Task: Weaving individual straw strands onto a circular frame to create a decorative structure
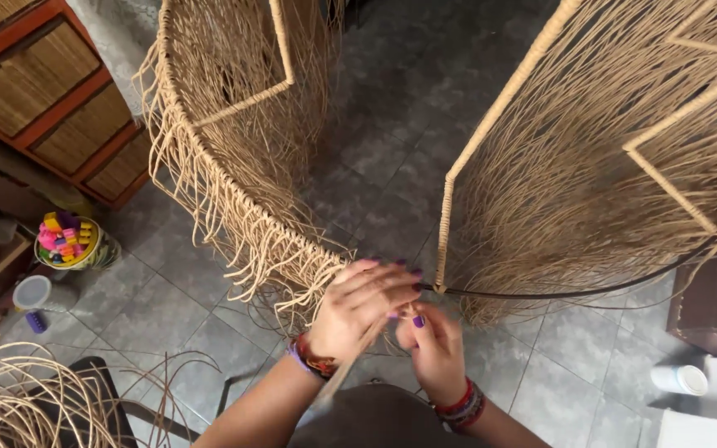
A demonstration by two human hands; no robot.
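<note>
A large round frame (209, 158) wrapped and strung with tan rattan cord stands in front of me, its dark bare metal rim (574, 292) curving to the right. My left hand (363, 307) pinches tan cord strands (292, 278) at the rim's near edge, fingers closed. My right hand (433, 344) sits just below and right of it, fingers curled on a cord strand beside the rim. Both wrists wear red and purple bracelets. The fingertips overlap, hiding the exact grip.
A wooden cabinet with woven panels (51, 99) stands at the upper left. A bucket of coloured clips (68, 241) and a white-lidded jar (33, 294) sit on the grey tiled floor. Loose rattan strands (10, 398) lie at the lower left. A white cup (680, 379) is at right.
</note>
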